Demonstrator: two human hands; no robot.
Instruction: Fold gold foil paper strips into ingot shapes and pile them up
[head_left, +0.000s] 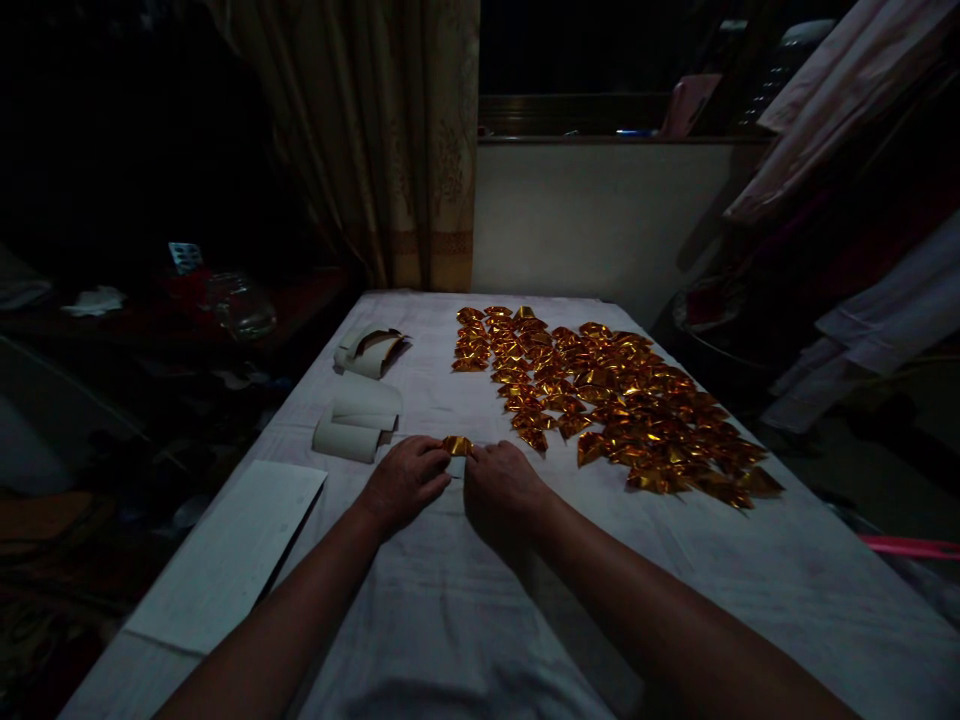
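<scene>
Between my two hands sits a small piece of folded gold foil paper (457, 446), just above the cloth-covered table (442, 590). The fingers of my left hand (411, 478) close on its left end. My right hand (501, 484) pinches the right end, with its fingers curled in. A small pale scrap shows under the foil, partly hidden by the hands. To the right of my hands, many folded gold foil pieces (615, 385) lie in rows and a crowded heap.
Curled pale card sheets (349, 435) lie left of my hands, and another curled stack (367, 350) stands farther back. A flat white board (232, 550) is at the left edge. A curtain (420, 150) hangs behind; clothes (862, 100) hang at right. A glass jar (244, 305) stands left.
</scene>
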